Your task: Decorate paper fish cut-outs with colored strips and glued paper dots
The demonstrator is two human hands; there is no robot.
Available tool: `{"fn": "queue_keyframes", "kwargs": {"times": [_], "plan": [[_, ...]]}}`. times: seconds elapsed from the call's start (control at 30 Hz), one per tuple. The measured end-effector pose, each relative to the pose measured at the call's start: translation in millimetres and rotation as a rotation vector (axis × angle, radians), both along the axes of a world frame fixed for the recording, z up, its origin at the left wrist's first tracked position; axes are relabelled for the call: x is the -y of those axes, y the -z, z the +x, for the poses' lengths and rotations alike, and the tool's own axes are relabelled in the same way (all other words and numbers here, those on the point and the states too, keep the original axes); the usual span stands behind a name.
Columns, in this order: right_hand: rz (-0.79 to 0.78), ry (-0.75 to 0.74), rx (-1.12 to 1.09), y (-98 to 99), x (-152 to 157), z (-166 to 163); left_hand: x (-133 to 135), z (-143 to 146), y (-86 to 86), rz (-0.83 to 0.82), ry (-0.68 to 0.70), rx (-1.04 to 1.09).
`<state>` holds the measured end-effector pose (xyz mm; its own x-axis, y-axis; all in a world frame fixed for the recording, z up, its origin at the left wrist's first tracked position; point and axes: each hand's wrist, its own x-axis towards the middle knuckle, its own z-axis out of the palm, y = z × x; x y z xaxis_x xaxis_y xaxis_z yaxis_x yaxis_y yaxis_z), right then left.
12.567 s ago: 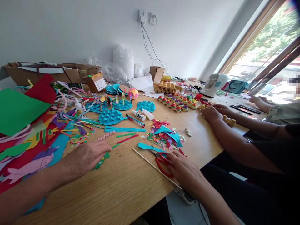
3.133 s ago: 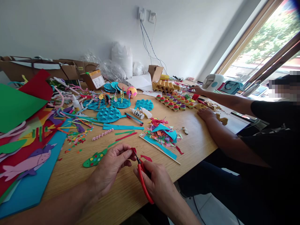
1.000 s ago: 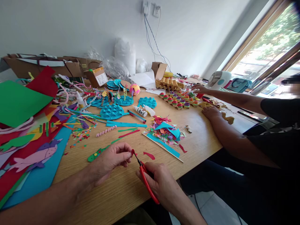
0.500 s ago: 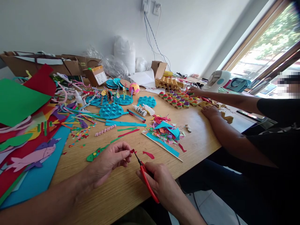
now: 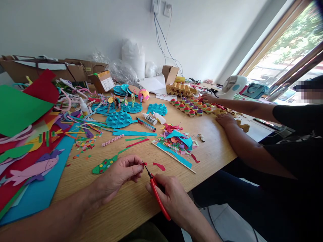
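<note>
My left hand point(image 5: 129, 170) pinches a tiny piece of red paper point(image 5: 144, 164) between thumb and fingertips. Red-handled scissors point(image 5: 159, 198) are gripped in my right hand point(image 5: 174, 198), their dark blade tips touching that paper. Just right of the tips a red paper scrap point(image 5: 159, 166) lies on the wooden table point(image 5: 121, 205). Beyond my left wrist rests a green paper fish point(image 5: 104, 164) with coloured dots, partly covered by the hand. Red and green paper strips point(image 5: 137, 143) lie farther off.
A pile of paper scraps point(image 5: 176, 137) and a thin wooden stick point(image 5: 174, 157) lie ahead. Glue bottles point(image 5: 149, 118) and blue egg-tray pieces point(image 5: 118, 119) stand behind. Coloured sheets point(image 5: 54, 188) cover the left side. At right, a co-worker's arms point(image 5: 242, 144) reach over painted egg cartons point(image 5: 189, 107).
The red paper and the scissor tips have shifted slightly against each other at my left fingertips. More of the green fish shows now. The view has moved a little.
</note>
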<state>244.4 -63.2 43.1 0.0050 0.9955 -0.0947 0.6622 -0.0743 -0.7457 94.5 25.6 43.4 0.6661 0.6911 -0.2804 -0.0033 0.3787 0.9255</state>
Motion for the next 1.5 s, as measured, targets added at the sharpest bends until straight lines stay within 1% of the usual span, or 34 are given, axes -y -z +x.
{"fn": "queue_keyframes", "kwargs": {"times": [0.3, 0.7, 0.8, 0.87, 1.03, 1.13, 1.23, 1.3, 1.4, 1.5], "plan": [[-0.036, -0.002, -0.010, 0.3, 0.4, 2.5, -0.1, 0.1, 1.3, 0.035, 0.035, -0.029], [-0.032, -0.001, -0.037, 1.6, 3.4, 5.8, -1.3, 1.0, -2.8, 0.037, -0.025, -0.070], [-0.021, 0.008, -0.049, 0.2, 3.8, 8.4, -3.5, 0.6, -4.6, 0.092, -0.021, -0.114], [-0.009, 0.017, -0.075, -2.1, 1.5, 10.1, -5.7, 0.4, -4.5, 0.161, 0.014, -0.153], [0.121, 0.045, -0.106, -12.2, -15.7, 8.4, -10.0, 0.9, -2.0, 0.339, 0.134, -0.300], [0.170, 0.005, -0.045, -18.6, -26.9, 3.9, -10.7, 1.4, -4.0, 0.426, 0.133, -0.280], [0.180, -0.027, 0.020, -21.6, -33.1, 0.9, -11.4, 0.8, -7.2, 0.448, 0.118, -0.241], [0.180, -0.046, 0.020, -21.0, -35.0, 0.4, -12.2, 0.1, -7.9, 0.447, 0.115, -0.239], [0.175, -0.051, -0.028, -17.1, -36.4, 0.8, -13.0, 0.1, -6.9, 0.444, 0.117, -0.234], [0.158, 0.004, -0.131, -10.7, -37.4, 0.6, -11.8, 1.9, -5.7, 0.394, 0.117, -0.237]]}}
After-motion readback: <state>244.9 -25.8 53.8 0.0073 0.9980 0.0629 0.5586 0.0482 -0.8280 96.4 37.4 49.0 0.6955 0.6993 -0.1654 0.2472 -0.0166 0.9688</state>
